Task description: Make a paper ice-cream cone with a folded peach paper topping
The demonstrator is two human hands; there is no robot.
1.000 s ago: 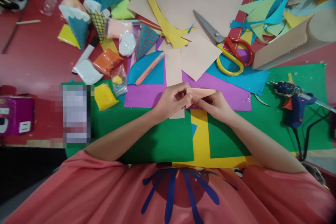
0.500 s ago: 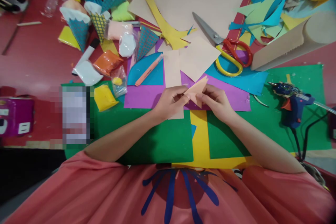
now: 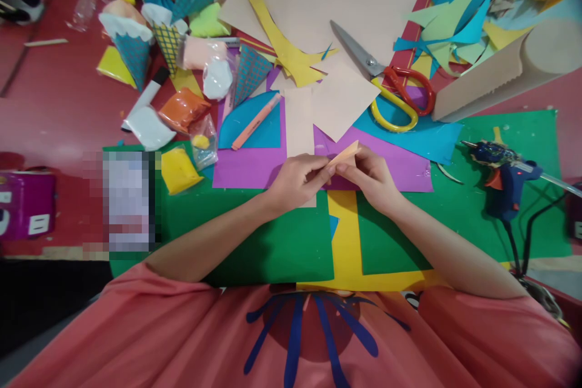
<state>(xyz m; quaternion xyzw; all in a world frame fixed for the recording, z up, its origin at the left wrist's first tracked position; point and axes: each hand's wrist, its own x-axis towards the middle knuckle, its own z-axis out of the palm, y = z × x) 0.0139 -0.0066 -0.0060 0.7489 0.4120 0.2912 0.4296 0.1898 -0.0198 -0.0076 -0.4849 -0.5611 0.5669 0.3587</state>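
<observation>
Between my hands is a small folded piece of peach paper [image 3: 346,155], its pointed end angled up to the right. My left hand [image 3: 302,179] pinches its lower left end between thumb and fingers. On the other side my right hand [image 3: 373,179] grips it too, thumb laid along the near face. Fingers cover much of the paper, so its full shape is hidden. Both hands are over a purple sheet [image 3: 404,163], beside a peach paper strip [image 3: 299,115]. Just beyond lies a cut peach piece [image 3: 345,100], close to the scissors [image 3: 382,79] with red and yellow handles.
A glue gun [image 3: 511,179] lies at the right on a green sheet [image 3: 454,230]. Paper cones [image 3: 131,51] and clay packets [image 3: 182,110] crowd the left, near an orange highlighter [image 3: 257,121]. A rolled peach sheet [image 3: 482,82] and paper scraps [image 3: 448,30] lie at the far right.
The folded paper has tilted flatter, and less of it shows between my fingers. My hands have come closer together, the right thumb moving left across the paper.
</observation>
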